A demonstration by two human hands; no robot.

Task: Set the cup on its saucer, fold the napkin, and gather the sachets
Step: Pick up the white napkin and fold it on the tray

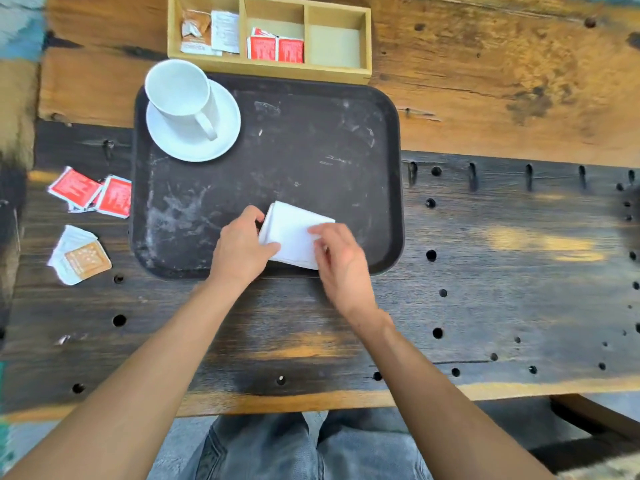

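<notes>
Dark perforated wooden workbench (pixel 485 306), napkin fold in hand on the black plastic tray (pixel 311 133).

White ceramic cup (pixel 180 91) already sits on its white saucer (pixel 225 133) at the tray's far-left corner, so step one looks done. Left hand (pixel 242 247) pinches the left edge of the white paper napkin (pixel 291 230), fingers curled round it; right hand (pixel 339 258) lies mostly flat on its right side, fingers loosely spread, pressing rather than gripping. Napkin is at the tray's near edge, partly folded. Next move likely: crease it flat, let go, then collect the loose red sachets (pixel 93 194) and the white and orange sachets (pixel 81 256) lying left of the tray into the divided wooden box (pixel 270 69), which holds some already.
</notes>
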